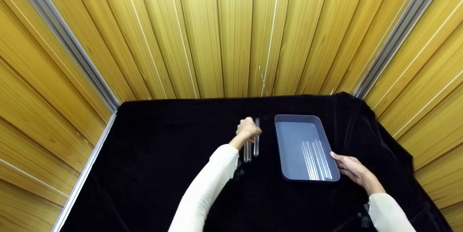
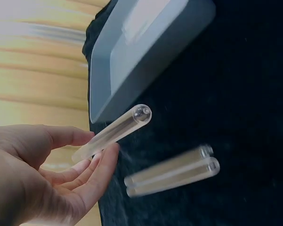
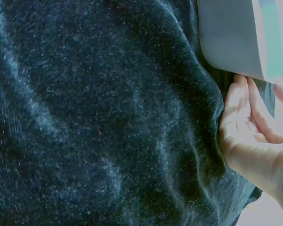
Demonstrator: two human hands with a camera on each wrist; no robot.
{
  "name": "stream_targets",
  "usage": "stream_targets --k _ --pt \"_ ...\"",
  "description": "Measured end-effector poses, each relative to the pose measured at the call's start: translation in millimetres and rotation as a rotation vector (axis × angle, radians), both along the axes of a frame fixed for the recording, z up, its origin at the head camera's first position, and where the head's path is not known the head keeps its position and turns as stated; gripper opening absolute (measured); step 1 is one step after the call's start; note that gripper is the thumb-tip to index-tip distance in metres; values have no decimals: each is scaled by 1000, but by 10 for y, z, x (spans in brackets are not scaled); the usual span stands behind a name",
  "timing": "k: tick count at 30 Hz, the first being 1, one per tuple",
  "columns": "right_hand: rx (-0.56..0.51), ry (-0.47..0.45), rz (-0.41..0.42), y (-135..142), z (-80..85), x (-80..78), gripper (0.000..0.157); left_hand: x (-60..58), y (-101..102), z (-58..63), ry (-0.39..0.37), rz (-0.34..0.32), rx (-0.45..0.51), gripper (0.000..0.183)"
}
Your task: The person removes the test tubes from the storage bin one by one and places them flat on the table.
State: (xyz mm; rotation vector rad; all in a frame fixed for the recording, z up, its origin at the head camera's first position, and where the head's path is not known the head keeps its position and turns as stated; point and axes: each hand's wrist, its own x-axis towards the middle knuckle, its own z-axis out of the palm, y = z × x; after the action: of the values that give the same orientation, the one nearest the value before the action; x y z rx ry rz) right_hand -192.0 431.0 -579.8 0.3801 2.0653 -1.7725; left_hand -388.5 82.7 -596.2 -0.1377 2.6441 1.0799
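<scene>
My left hand (image 1: 249,129) pinches a clear test tube (image 2: 114,133) between thumb and fingers, its rounded end pointing away from the palm in the left wrist view. Beneath that hand, two more test tubes (image 2: 174,172) lie side by side on the black cloth. To the right stands a shallow blue-grey tray (image 1: 294,132) with several clear tubes (image 1: 317,160) lying parallel in its near right part. My right hand (image 1: 353,168) holds the tray's right side, thumb at the rim and fingers against the outer wall (image 3: 233,35).
Black velvet cloth (image 1: 162,159) covers the table, wrinkled along the right side. Yellow wood-patterned panels (image 1: 231,36) stand behind and at both sides, with grey metal posts (image 1: 394,36) at the corners.
</scene>
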Motion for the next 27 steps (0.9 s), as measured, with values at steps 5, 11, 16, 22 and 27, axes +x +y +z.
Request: stream_targets --k 5,11,16,22,27 --pt "9 0 -7 39 -7 41 68 311 -224 384 -50 31 76 11" --pt "19 -11 -17 65 -3 64 70 673 -337 785 -52 79 124 10" --pt "17 -8 -21 48 1 50 72 642 -439 788 -63 95 69 13" --pt "24 3 11 -4 3 4 76 598 -603 657 -71 126 40 14" --pt "48 -1 21 -29 11 -14 75 627 -681 571 -74 130 82 14"
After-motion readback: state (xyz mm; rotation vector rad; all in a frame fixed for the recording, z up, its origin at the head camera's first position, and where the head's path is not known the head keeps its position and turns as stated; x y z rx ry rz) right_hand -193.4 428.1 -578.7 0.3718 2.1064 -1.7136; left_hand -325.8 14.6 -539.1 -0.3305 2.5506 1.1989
